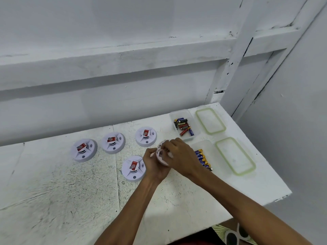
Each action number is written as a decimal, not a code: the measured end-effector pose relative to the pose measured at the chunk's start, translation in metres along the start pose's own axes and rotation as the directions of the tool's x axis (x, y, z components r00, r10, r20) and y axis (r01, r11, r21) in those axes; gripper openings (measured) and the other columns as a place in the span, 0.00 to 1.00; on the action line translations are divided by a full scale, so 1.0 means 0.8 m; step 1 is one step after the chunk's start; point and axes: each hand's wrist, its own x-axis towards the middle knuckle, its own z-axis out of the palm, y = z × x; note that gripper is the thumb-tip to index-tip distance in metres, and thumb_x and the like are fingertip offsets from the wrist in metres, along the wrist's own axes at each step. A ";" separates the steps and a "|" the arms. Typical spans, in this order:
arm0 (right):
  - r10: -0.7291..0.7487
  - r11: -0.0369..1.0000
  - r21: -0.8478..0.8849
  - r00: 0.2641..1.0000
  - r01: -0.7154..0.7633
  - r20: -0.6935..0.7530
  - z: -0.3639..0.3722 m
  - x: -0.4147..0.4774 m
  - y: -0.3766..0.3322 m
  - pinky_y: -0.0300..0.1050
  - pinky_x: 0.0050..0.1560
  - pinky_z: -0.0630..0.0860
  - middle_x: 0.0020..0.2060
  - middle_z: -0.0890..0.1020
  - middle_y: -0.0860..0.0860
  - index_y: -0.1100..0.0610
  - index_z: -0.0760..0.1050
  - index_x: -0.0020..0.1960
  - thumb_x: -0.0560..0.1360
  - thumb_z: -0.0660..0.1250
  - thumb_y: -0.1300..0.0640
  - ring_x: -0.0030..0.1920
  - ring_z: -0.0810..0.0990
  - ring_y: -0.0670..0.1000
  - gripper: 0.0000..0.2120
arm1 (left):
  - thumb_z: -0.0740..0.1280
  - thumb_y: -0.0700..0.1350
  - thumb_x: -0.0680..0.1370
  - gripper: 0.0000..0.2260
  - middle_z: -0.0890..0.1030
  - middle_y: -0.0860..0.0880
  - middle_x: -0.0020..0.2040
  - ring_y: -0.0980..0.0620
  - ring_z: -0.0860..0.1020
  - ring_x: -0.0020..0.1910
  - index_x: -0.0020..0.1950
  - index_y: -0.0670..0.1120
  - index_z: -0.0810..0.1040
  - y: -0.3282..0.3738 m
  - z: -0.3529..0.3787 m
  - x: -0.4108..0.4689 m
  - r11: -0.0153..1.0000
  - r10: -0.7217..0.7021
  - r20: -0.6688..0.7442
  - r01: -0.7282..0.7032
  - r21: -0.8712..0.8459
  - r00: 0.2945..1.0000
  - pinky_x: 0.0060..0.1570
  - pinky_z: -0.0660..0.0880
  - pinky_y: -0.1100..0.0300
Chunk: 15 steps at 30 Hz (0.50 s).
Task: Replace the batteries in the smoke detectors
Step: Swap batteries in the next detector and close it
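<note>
Smoke detector (161,156) held up toward the bench (53,191) right edge: left hand (155,167) grips its rim, right hand (180,156) pinches its face.

Bare, slim forearms (235,193) run to the left hand (154,167) and right hand (180,156). At the lap shows cloth (231,235), pale green and white with black ovals.
</note>
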 end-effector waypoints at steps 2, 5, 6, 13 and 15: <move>0.092 0.994 0.067 0.996 -0.091 -0.016 -0.007 0.004 0.004 0.48 0.41 0.78 0.45 0.84 0.51 0.56 0.78 0.53 0.77 0.65 0.54 0.47 0.78 0.51 0.08 | 0.59 0.48 0.73 0.17 0.84 0.41 0.48 0.44 0.83 0.46 0.50 0.41 0.84 0.003 0.000 0.000 1.000 -0.006 0.003 0.006 -0.005 1.000 0.49 0.77 0.51; 0.247 0.935 0.273 0.968 -0.228 -0.039 -0.018 0.005 0.017 0.44 0.43 0.80 0.43 0.85 0.48 0.56 0.81 0.52 0.76 0.68 0.57 0.43 0.81 0.46 0.07 | 0.60 0.49 0.77 0.18 0.84 0.38 0.55 0.40 0.81 0.52 0.56 0.41 0.83 0.004 -0.004 0.001 0.999 -0.034 0.006 0.034 -0.002 0.999 0.54 0.77 0.43; 0.306 0.897 0.349 0.951 -0.270 -0.050 -0.023 0.003 0.022 0.41 0.42 0.80 0.41 0.85 0.47 0.56 0.81 0.51 0.76 0.68 0.58 0.42 0.82 0.44 0.05 | 0.60 0.50 0.79 0.19 0.83 0.37 0.58 0.38 0.80 0.55 0.59 0.41 0.83 0.004 -0.004 0.001 0.999 -0.047 0.010 0.047 -0.003 0.999 0.58 0.76 0.39; 0.578 0.749 0.387 0.816 -0.538 0.018 -0.061 -0.035 0.076 0.34 0.34 0.77 0.35 0.84 0.40 0.51 0.82 0.46 0.77 0.66 0.58 0.34 0.82 0.47 0.06 | 0.63 0.58 0.80 0.20 0.85 0.40 0.56 0.40 0.80 0.55 0.61 0.45 0.80 0.008 -0.004 -0.001 0.990 -0.070 -0.038 0.074 0.117 0.997 0.55 0.77 0.43; 0.628 0.729 0.309 0.777 -0.611 0.052 -0.067 -0.050 0.090 0.27 0.31 0.71 0.34 0.84 0.44 0.52 0.81 0.44 0.77 0.67 0.57 0.32 0.80 0.42 0.05 | 0.64 0.60 0.79 0.21 0.85 0.41 0.54 0.41 0.81 0.52 0.60 0.45 0.81 0.009 -0.003 0.001 0.988 -0.066 -0.051 0.073 0.137 0.996 0.47 0.80 0.47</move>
